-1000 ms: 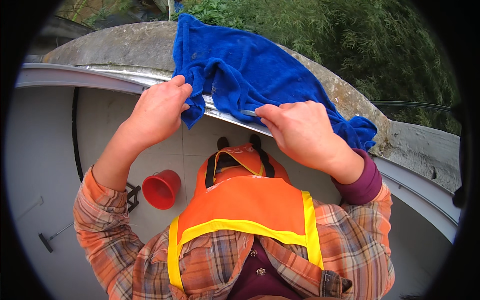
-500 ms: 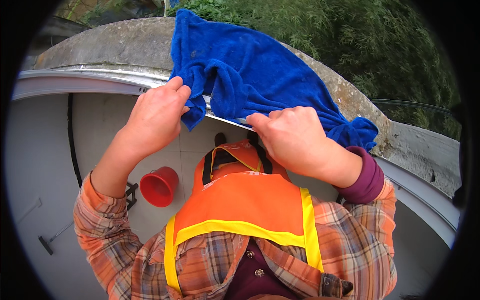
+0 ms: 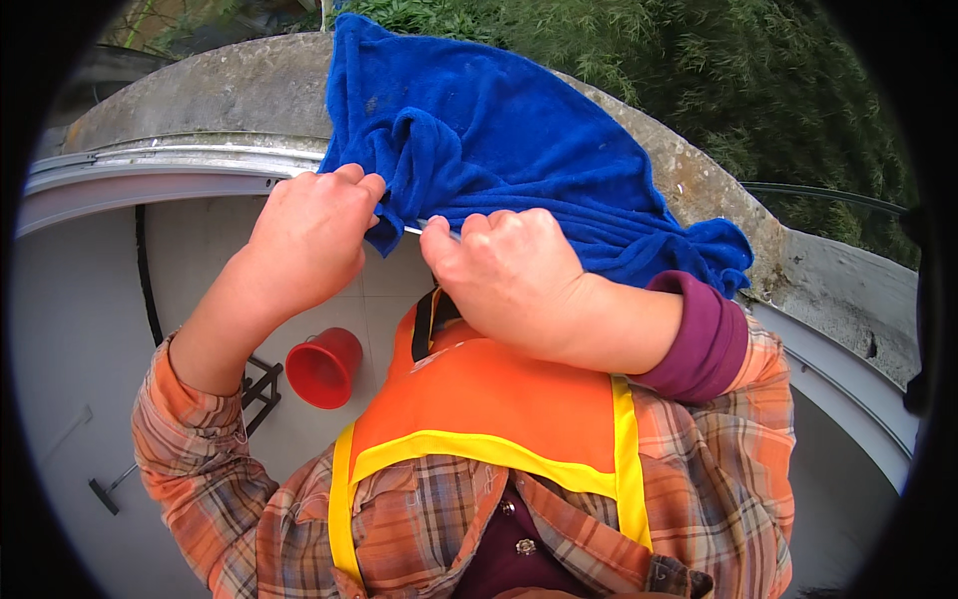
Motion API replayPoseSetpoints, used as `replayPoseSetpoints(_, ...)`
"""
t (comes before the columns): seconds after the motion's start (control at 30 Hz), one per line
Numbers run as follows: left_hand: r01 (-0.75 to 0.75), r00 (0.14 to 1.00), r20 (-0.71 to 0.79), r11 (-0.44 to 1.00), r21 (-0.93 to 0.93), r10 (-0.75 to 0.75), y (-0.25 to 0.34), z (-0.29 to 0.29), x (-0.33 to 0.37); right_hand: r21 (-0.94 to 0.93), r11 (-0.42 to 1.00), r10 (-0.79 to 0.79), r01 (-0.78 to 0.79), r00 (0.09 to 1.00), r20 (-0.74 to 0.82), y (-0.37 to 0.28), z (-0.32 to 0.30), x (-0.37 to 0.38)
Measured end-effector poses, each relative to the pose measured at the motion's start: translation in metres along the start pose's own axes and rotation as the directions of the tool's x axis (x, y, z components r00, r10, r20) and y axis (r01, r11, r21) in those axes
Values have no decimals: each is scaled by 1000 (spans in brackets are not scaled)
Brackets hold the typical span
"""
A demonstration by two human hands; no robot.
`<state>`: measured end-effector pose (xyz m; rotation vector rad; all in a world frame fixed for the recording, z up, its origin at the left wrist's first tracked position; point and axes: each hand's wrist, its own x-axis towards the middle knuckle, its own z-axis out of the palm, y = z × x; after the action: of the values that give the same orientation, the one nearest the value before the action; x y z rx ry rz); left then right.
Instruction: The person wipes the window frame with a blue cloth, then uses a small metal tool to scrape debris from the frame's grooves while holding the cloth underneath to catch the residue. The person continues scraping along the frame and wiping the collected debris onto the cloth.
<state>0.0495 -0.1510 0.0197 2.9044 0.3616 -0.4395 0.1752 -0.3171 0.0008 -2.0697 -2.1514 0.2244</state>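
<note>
A blue towel [image 3: 499, 120] lies draped over a concrete ledge, its near edge bunched into folds along the white window frame [image 3: 170, 185]. My left hand [image 3: 311, 235] is closed at the towel's lower left corner, and a bit of towel hangs beyond its fingertips. Just to the right, my right hand [image 3: 509, 275] is curled at the frame edge by the towel's near folds. A thin pale edge shows by its thumb; whatever the fingers hold is hidden by the back of the hand.
Behind the towel runs the weathered concrete ledge [image 3: 249, 95], with green foliage [image 3: 718, 90] beyond. Below on the tiled floor stands a red bucket [image 3: 324, 367], beside a dark folding frame [image 3: 261, 394]. A long-handled tool [image 3: 105, 494] is at the lower left.
My right hand has moved left along the frame edge, closer to my left hand. The towel's near folds have shifted slightly left; my left hand stays nearly in place.
</note>
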Motion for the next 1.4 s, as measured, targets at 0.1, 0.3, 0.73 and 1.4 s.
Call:
replayPoseSetpoints(0.1,5,1000,17,1000,13,-5,-2,-2,0,59,998,17,-27,987,160,15,-23,-13)
replayPoseSetpoints(0.3,18,1000,20,996,-86,-16,-7,3,2,-55,996,82,-75,989,122,-8,-5,-4)
replayPoseSetpoints(0.73,371,926,275,744,-555,-257,-37,2,18,607,793,131,-47,987,-95,42,51,-6)
replayPoseSetpoints(1.4,236,885,-167,729,-643,-434,-21,68,-59,111,986,-104,126,977,-186,16,32,-17)
